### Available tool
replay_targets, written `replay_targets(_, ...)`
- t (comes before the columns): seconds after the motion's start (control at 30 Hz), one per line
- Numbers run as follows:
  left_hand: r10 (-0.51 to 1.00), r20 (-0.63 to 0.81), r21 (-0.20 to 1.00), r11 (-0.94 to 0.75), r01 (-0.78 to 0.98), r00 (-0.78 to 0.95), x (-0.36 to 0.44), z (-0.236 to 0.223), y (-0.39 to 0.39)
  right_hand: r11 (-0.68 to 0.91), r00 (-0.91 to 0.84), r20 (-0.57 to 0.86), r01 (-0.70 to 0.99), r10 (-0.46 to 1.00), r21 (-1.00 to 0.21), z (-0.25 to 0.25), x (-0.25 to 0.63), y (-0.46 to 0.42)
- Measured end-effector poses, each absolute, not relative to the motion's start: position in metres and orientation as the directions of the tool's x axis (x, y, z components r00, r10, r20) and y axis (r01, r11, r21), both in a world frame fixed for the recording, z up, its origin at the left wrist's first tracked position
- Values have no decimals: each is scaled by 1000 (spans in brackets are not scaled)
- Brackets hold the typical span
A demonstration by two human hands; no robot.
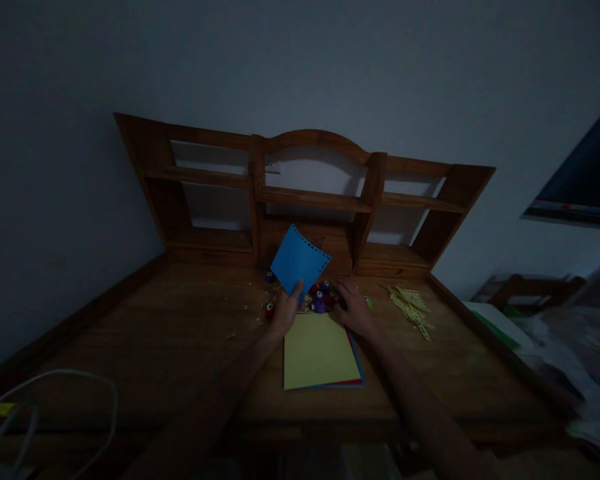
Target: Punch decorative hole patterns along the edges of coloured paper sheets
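One sheet of paper (298,262) is bright blue — a row of small holes patterns its edge. The paper stack (321,351) shows pale yellow on top, blue and red beneath. The pierced scraps (413,302) are pale yellow, one small object (319,305) purple, the desk (155,333) brown — the cable (80,375) white.

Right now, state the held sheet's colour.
Blue: the punched sheet in the left hand, head view.

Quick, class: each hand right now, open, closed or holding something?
Left hand: closed, holding the blue paper sheet with hole-punched edges.
Right hand: near a small purple, white-topped object; open or closed cannot be told.
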State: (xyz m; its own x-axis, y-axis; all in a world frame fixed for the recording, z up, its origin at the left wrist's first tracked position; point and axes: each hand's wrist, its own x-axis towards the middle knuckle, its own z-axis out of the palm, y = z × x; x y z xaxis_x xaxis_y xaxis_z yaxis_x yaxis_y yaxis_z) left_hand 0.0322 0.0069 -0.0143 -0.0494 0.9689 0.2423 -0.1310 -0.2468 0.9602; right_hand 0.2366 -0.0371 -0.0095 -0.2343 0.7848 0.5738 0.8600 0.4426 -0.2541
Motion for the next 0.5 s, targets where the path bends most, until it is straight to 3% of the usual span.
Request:
replay_targets(0.13, 976, 213, 972, -216, -96, -38, 32, -15, 6, 321, -32, 644, 885, 765, -338, -5, 265, -33)
replay_targets(0.3, 986, 158, 982, -162, -96, -48, 32, -14, 5, 120, 168, 627, 913, 760, -391, -8, 296, -31)
replay_targets(0.5, 979, 196, 973, -201, -112, -56, 31, -14, 5, 71, 124, 541, 943, 832, -326, -13, 299, -28)
